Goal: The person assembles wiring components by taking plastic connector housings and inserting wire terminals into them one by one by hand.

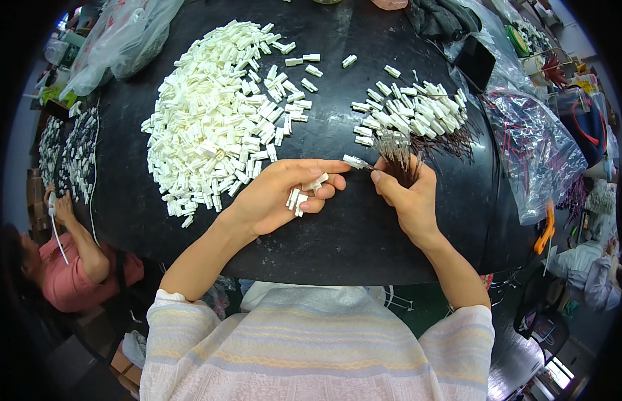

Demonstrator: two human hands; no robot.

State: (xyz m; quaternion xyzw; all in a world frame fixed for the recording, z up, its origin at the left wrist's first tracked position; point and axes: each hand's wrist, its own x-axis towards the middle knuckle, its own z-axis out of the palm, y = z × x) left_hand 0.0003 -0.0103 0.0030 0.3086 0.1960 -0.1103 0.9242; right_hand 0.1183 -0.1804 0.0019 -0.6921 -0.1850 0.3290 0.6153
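Cupping white connectors (295, 201): left fingers (321, 164), half-curled | right fingers (386, 187): pinching brown wires (402, 171) | clear bag (524, 157): contents unclear

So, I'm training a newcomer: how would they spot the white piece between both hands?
On the black table, find the left hand and right hand. The white piece sits between them, at the left index fingertip. Unlike heaped ones or cupped ones, it's alone.
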